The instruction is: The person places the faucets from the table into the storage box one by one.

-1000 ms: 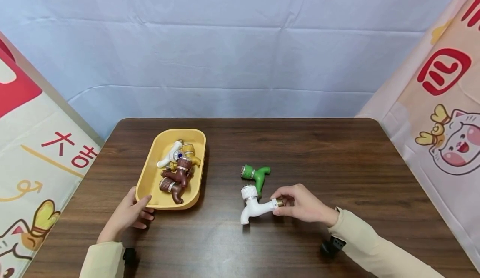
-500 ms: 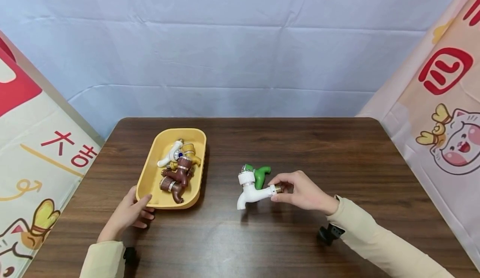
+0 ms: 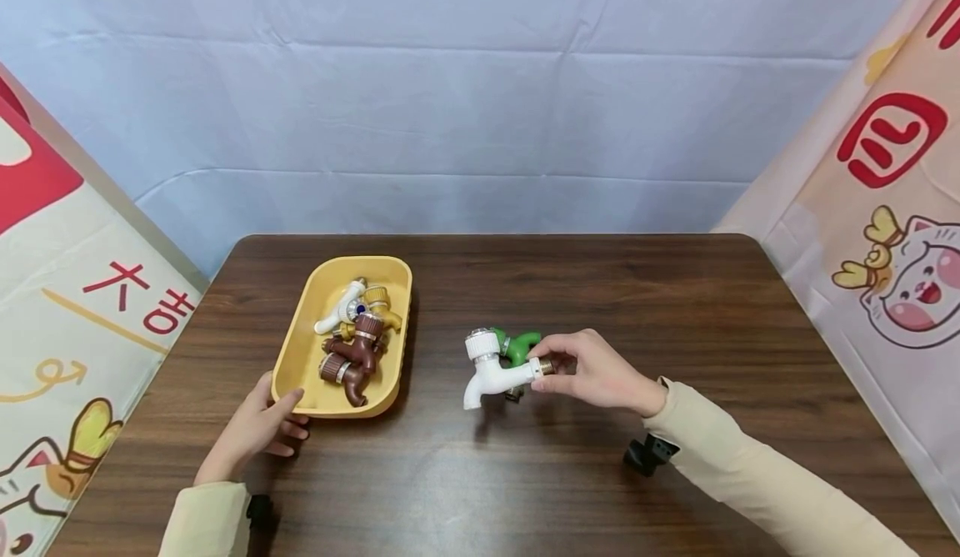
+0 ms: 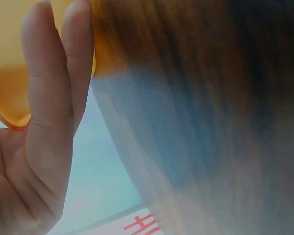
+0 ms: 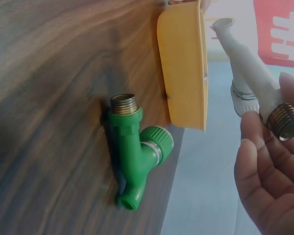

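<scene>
My right hand [image 3: 596, 371] pinches a white faucet [image 3: 491, 376] by its brass threaded end and holds it above the table. Below it lies a green faucet [image 5: 132, 156], partly covered by the white one in the head view but fully seen in the right wrist view. My left hand [image 3: 251, 432] grips the near left corner of a yellow basin [image 3: 288, 373], thumb over the rim and fingers outside. Inside the basin are brown faucets [image 3: 363, 344], a white faucet with a blue-centred knob [image 3: 337, 311] and yellow faucet parts [image 3: 380, 303], heaped together.
Everything stands on a dark wood-grain table [image 3: 637, 290]. A pale cloth [image 3: 480, 123] hangs behind its far edge, and printed cloths flank it at left and right. Dark wrist cameras [image 3: 651, 454] sit under both sleeves.
The white faucet has risen and moved left and away from me in my right hand, covering more of the green faucet. My left hand and the basin have stayed in place.
</scene>
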A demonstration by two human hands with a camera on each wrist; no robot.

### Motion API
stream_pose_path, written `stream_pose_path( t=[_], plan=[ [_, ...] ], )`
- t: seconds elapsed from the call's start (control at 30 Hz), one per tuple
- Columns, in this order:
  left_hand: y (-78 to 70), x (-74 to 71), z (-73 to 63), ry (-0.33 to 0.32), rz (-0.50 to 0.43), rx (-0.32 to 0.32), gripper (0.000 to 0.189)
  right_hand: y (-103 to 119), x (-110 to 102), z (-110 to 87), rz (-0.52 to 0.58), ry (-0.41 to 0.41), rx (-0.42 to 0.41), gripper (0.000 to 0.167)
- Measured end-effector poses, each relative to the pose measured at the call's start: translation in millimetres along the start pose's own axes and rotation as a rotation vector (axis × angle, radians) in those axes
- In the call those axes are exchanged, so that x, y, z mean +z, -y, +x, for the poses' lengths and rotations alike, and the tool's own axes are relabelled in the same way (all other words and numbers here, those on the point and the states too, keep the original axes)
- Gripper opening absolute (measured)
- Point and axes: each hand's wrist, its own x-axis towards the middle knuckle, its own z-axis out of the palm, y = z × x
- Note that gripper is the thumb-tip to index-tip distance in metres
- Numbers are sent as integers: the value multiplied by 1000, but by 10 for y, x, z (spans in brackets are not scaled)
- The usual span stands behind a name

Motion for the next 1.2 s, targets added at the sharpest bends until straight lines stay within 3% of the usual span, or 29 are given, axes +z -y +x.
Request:
stream_pose_path(
  t=[0.67,1.2],
  plan=[
    [5,-3,3,-2,-4,0,53,147,-33,245,1,-31,-26,21],
    [4,1,4,-6,-11,-6,54,186,69,471,65,-31,-29,21]
  ],
)
